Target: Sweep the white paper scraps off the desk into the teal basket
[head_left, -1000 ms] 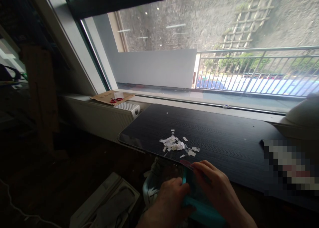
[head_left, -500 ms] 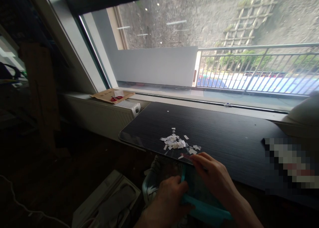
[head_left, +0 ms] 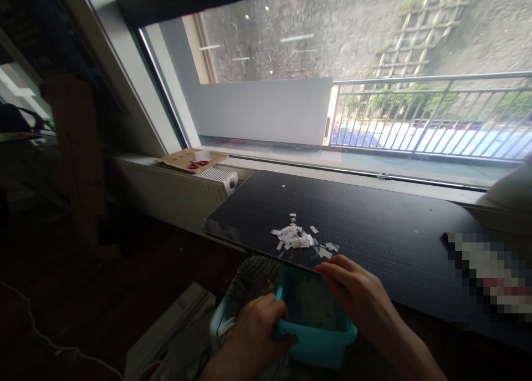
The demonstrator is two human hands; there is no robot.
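Note:
My left hand (head_left: 266, 323) grips the rim of a teal plastic bin (head_left: 316, 345), thumb inside and fingers wrapped over its left side. The bin is held just under the front edge of the dark table (head_left: 386, 225), and some pale bits show dimly inside it. My right hand (head_left: 349, 278) is at that table edge above the bin, fingertips pressed together; whatever may be between them is hidden. Just beyond lies a heap of small white paper scraps (head_left: 295, 238), with a few loose pieces around it.
A blurred-out object (head_left: 486, 275) lies at the table's right. Red-handled scissors (head_left: 198, 163) rest on a brown envelope (head_left: 183, 159) by the window, above a white radiator (head_left: 216, 181). Below left are a lined basket (head_left: 220, 320) and a white box (head_left: 166, 325).
The bin has shifted left and tipped more upright under the table edge, with my left hand on it. A reddish strip and a white scrap by my right fingertips are out of sight.

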